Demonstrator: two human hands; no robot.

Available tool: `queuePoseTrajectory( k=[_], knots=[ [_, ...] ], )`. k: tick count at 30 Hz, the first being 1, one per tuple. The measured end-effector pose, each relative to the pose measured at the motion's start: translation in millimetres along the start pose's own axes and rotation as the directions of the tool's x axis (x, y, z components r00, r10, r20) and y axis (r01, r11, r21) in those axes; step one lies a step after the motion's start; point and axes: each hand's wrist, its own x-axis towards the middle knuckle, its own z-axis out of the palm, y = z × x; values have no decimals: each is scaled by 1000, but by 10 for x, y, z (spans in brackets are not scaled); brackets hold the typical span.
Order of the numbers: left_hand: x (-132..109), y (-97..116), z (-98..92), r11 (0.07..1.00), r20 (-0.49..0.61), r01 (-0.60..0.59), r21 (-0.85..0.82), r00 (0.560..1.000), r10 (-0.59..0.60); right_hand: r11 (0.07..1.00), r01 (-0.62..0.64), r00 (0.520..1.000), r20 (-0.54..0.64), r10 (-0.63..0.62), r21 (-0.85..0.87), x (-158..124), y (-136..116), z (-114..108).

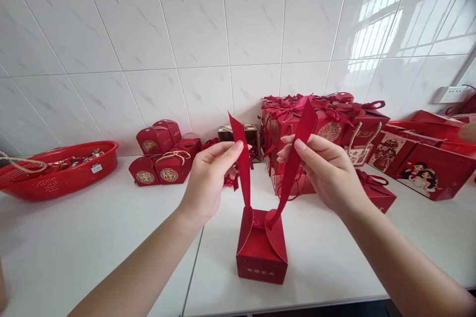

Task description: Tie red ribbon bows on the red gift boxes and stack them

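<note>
A small red gift box [262,257] with gold lettering on its front stands upright near the table's front edge. Red ribbon [243,171] comes up from its two curved top flaps in two loose strands. My left hand [211,178] pinches the left strand between thumb and finger. The right strand is pinched the same way by my right hand [329,173]. Both strands are held up above the box, spread in a V and not tied. The flaps lean inward with a gap between them.
On the left sits a red plastic basket [107,158] of wrapped sweets. Several red boxes [159,168] stand near the wall. Behind my right hand is a stack of ribbon-tied boxes [329,129]. Red gift bags with a cartoon couple [420,173] lie at the right on the white table [148,237].
</note>
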Motion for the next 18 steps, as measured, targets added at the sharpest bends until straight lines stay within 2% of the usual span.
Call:
queuePoseTrajectory(
  k=[8, 13, 15, 18],
  knots=[
    [-6, 66, -25, 996, -36, -85, 23, 996, 86, 996, -69, 998, 4, 68, 60, -43, -13, 7],
    [-23, 88, 15, 994, 91, -103, 41, 991, 99, 985, -113, 994, 2, 114, 132, 24, -68, 56],
    [-31, 92, 37, 990, 148, -100, 98, 985, 85, 986, -147, 989, 23, 146, 80, 38, -70, 88],
    [-38, 90, 67, 976, 239, -34, 214, 971, -18, 990, -140, 985, 97, 142, -25, 18, -75, 140]
  ],
)
